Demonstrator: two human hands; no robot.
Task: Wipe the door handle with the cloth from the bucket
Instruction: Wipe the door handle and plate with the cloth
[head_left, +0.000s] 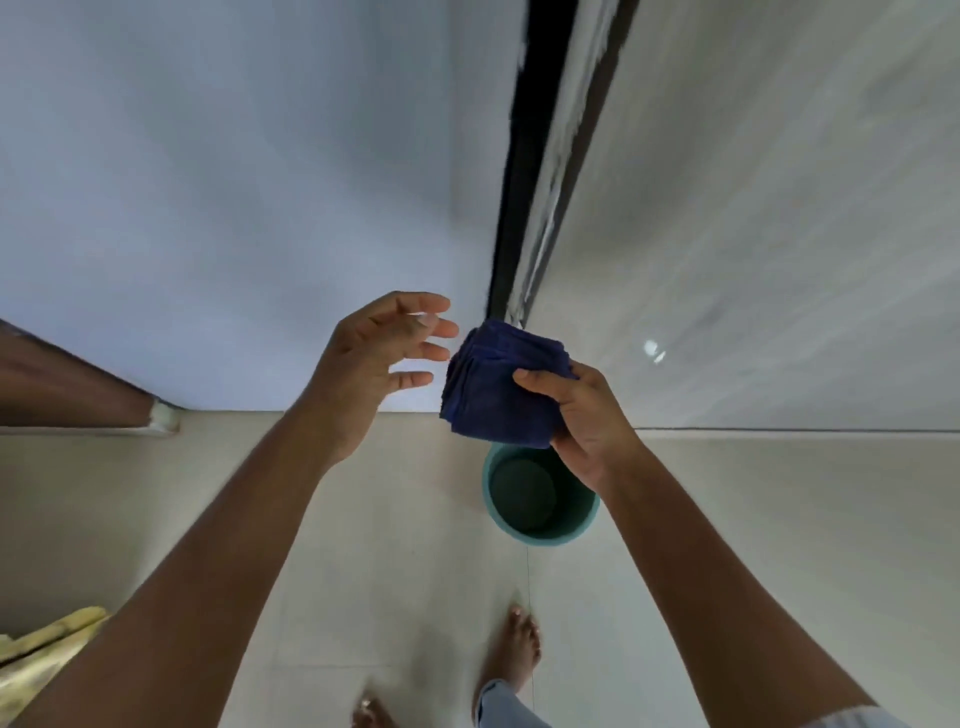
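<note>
A folded dark blue cloth (498, 384) is held up at chest height by my right hand (582, 421), which grips it from the right side. My left hand (379, 358) hovers just to the left of the cloth with its fingers spread, not touching it. Straight below the cloth, a teal bucket (587, 512) stands on the floor; I see nothing inside it. No door handle shows in this view.
A dark vertical door frame (530, 171) rises between a pale wall on the left and a glossy grey panel (753, 234) on the right. My bare feet (514, 644) stand on the beige tiled floor. A yellow object (41, 649) lies at lower left.
</note>
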